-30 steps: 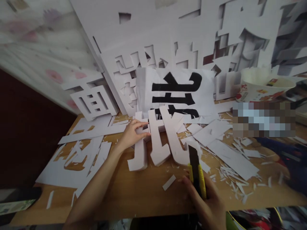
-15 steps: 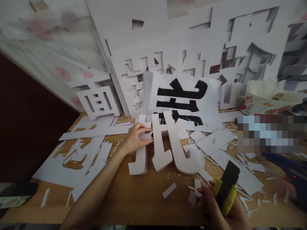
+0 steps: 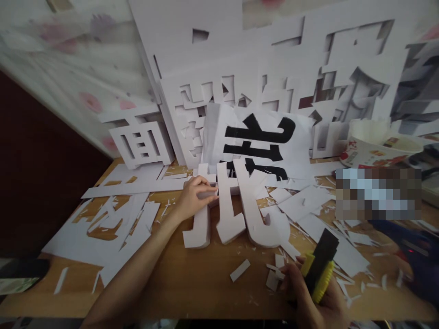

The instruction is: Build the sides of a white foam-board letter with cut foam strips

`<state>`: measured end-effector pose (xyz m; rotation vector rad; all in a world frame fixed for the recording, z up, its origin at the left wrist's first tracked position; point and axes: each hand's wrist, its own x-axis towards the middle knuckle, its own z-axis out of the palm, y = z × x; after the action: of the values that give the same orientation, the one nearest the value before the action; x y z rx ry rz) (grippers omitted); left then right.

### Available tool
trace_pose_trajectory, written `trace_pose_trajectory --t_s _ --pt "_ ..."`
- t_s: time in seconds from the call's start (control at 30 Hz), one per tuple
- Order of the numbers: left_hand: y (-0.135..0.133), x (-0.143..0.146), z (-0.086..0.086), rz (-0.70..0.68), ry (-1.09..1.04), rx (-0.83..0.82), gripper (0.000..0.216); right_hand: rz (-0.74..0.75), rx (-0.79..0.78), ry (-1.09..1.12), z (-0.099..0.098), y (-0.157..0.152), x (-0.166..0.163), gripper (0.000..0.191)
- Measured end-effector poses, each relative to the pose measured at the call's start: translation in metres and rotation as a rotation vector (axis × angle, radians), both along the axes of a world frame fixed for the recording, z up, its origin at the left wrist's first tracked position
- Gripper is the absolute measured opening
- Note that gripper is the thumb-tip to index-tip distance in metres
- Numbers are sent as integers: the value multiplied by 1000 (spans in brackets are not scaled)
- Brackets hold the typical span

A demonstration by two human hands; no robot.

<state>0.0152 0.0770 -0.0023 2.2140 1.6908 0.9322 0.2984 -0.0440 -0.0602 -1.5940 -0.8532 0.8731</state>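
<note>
A thick white Chinese character (image 3: pixel 232 201), apparently foam board, stands tilted at the middle of the table, in separate-looking strokes. My left hand (image 3: pixel 196 197) is closed at its left part, thumb and fingertips pinching a short crosswise piece beside the gap. My right hand (image 3: pixel 313 292), low at the right, is wrapped round a yellow and black utility knife (image 3: pixel 320 267); its blade tip cannot be made out. Close to its fingertips lie small white offcuts (image 3: pixel 273 279). Behind the character leans a paper sheet printed with a black character (image 3: pixel 259 130).
White boards with cut-out openings (image 3: pixel 212 59) stand along the back. A finished white character (image 3: pixel 140 141) stands at back left. Cut sheets (image 3: pixel 78 242) and scraps cover both sides. A paper bowl (image 3: pixel 377 146) and a dark blue tool with a red light (image 3: pixel 409 249) are at right.
The view has shifted slightly. My left hand stays at the same place on the character, and my right hand still holds the utility knife low at the right.
</note>
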Motion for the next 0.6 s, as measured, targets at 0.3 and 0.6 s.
trace_pose_trajectory --t_s 0.3,0.6 --pt "-8 3 -6 -91 232 259 18 13 11 -62 0 1 0 43" --pt "-9 6 0 -107 337 205 34 22 39 -66 10 1 -5 42"
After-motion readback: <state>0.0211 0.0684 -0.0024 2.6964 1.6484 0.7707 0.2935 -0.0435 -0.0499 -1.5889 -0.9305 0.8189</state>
